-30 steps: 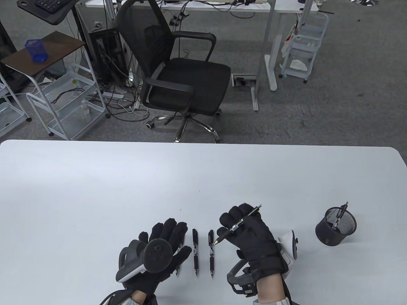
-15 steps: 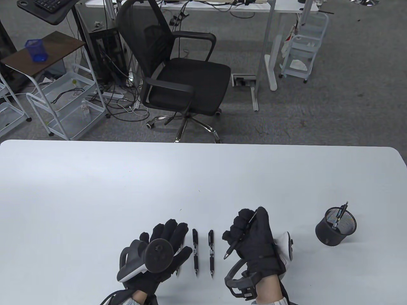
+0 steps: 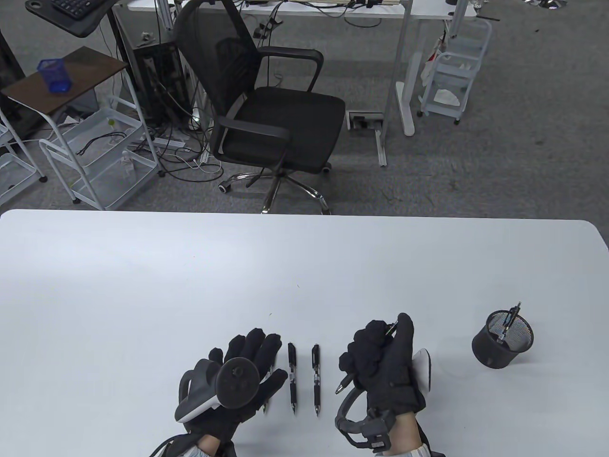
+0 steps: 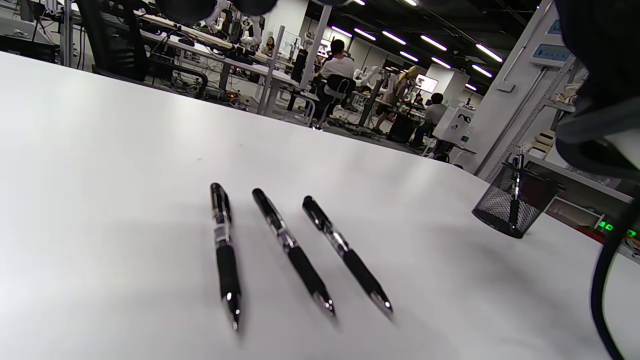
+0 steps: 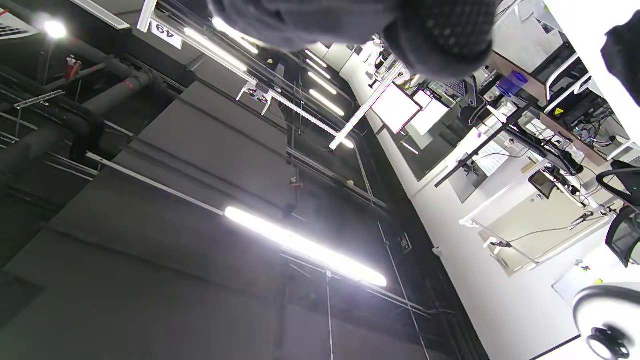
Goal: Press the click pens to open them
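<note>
From the table view, we saw the right hand (image 3: 380, 362) clenched around a click pen (image 3: 343, 383), thumb on its top end, tip pointing down-left. Our left hand (image 3: 242, 376) lay flat and released on the table (image 3: 142, 285), beside two pens (image 3: 291, 376) and partly over a third. A mesh pen cup (image 3: 502, 339) stood well apart to the right.

In the left wrist view, we counted three pens (image 4: 292, 252) lying side by side, tips toward the camera.

The right wrist view showed only the ceiling and a gloved fingertip (image 5: 440, 37).

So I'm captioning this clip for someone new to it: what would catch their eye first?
Probably the black-gloved right hand near the table's front edge, gripping a black click pen, tip pointing down-left. Just left of it, three black click pens lie side by side, with the left hand over the leftmost. A black mesh pen cup stands at the right.
</note>
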Demonstrator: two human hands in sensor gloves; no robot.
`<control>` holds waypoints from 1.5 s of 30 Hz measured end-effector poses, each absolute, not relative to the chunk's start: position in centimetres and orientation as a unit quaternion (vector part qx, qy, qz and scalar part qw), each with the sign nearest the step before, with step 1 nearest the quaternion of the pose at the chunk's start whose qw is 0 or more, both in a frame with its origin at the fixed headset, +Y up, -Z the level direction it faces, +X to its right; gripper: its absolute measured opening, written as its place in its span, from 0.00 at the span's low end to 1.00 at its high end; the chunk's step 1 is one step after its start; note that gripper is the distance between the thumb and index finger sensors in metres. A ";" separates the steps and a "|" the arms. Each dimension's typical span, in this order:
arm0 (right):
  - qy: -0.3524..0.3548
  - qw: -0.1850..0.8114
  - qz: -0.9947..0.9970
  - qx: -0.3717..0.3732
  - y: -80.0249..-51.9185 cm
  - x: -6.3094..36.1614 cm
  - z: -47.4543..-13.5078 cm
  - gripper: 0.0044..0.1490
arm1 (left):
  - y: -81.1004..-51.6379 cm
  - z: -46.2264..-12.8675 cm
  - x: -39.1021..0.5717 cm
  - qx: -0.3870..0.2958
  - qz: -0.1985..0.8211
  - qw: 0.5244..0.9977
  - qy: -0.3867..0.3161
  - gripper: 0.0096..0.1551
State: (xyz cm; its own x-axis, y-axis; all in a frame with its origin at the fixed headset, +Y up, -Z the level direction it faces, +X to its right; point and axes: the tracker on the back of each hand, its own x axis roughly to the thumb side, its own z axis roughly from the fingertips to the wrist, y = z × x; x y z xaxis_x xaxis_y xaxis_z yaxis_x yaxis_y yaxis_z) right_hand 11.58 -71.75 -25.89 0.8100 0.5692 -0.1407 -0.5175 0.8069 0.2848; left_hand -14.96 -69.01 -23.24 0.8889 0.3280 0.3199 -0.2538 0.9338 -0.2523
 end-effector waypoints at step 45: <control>0.106 0.907 0.370 0.173 -70.5 11.4 -26.3 0.38 | -69.0 -23.2 -15.0 -0.102 0.151 0.966 -0.181 0.39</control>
